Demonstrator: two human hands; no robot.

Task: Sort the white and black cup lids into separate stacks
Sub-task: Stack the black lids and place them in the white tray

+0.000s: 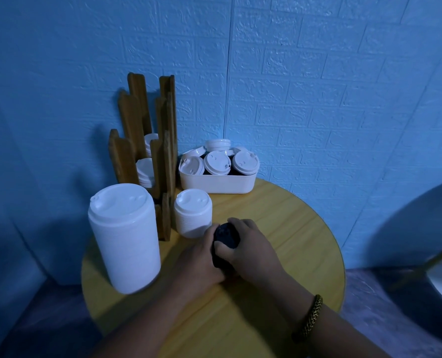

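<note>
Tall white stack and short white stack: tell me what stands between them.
The wooden rack, at its low front end, stands between the tall stack and the short stack. The head view shows this.

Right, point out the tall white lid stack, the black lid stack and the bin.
tall white lid stack [126, 244], head view, side
black lid stack [226, 234], head view, top lid
bin [214, 183], head view, front wall

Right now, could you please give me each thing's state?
Black lid stack: gripped by both hands.
Left hand: grips it.
Right hand: grips it.
Tall white lid stack: upright, untouched.
Short white lid stack: upright.
White bin: heaped with lids.
Wooden rack: holds white lids.
</note>
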